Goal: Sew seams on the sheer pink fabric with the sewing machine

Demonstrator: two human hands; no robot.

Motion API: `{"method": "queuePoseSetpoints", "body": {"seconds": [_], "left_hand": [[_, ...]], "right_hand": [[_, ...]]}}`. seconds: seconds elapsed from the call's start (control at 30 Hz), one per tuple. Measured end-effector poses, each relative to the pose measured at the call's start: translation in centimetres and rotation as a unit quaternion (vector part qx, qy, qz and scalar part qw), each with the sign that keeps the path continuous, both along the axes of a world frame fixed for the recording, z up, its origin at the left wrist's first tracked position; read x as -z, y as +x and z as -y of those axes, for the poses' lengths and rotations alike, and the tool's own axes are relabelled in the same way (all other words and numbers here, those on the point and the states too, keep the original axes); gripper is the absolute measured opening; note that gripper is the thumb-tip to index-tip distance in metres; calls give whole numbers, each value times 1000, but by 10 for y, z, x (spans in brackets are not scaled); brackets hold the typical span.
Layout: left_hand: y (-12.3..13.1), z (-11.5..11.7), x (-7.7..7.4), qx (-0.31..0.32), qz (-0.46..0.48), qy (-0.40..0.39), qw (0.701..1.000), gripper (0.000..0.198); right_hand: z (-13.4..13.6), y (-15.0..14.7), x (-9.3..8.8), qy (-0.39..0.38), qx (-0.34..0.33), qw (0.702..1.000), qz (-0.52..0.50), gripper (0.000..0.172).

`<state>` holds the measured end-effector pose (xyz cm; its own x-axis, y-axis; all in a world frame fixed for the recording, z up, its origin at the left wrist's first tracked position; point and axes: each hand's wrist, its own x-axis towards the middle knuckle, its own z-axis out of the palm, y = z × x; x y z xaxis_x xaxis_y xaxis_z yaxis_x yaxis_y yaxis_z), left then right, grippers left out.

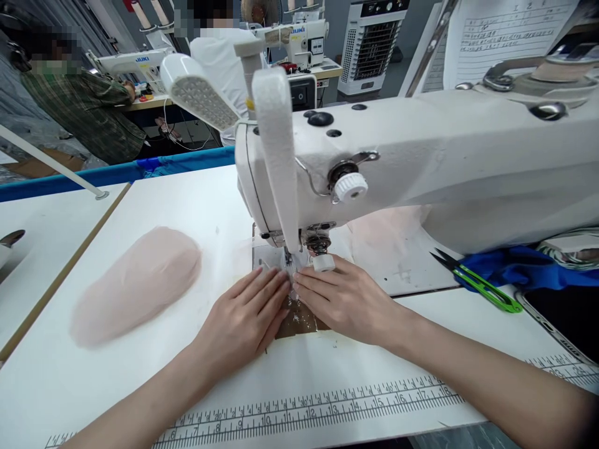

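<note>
My left hand [248,315] lies flat, fingers stretched out and close together, just left of the presser foot [289,259] of a white sewing machine [402,143]. To the right of the foot, my right hand [346,299] rests palm down with its fingers extended toward the needle area. Whether thin cloth lies beneath my fingers I cannot tell. A sheer pale pink fabric piece [135,287] is spread on the white table [224,206] to the left. More pale pink fabric [388,231] shows behind the needle, under the machine arm.
Green-handled thread snips [491,290] lie at the right on blue cloth [510,265], beside a dark phone [561,318]. A printed ruler strip [309,415] runs along the front edge. Beyond the table, two people sit near other sewing machines [306,40] and an air cooler [372,47].
</note>
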<state>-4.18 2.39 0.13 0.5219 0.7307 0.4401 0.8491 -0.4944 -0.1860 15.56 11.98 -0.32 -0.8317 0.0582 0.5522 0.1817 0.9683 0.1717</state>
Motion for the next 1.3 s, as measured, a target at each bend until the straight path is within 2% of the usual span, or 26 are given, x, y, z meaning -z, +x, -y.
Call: {"method": "queuePoseSetpoints", "body": {"seconds": [0.17,0.47,0.83,1.3], "left_hand": [[5,8,3,-19,7,-3,1000,33],[-2,-5,3,-32,-13,-8,999,37],[-1,-1,7,-44,-16,3,999,37],[-2,-8,5,-58,-13,19,998,37]], "right_hand": [[3,1,2,-5,7,1000,-9,17],[-3,-7,4,-11,49,999,-5,19],[-3,-7,3,-3,65,998,-9,21],[-10,-11,0,20,102,993,52,28]]}}
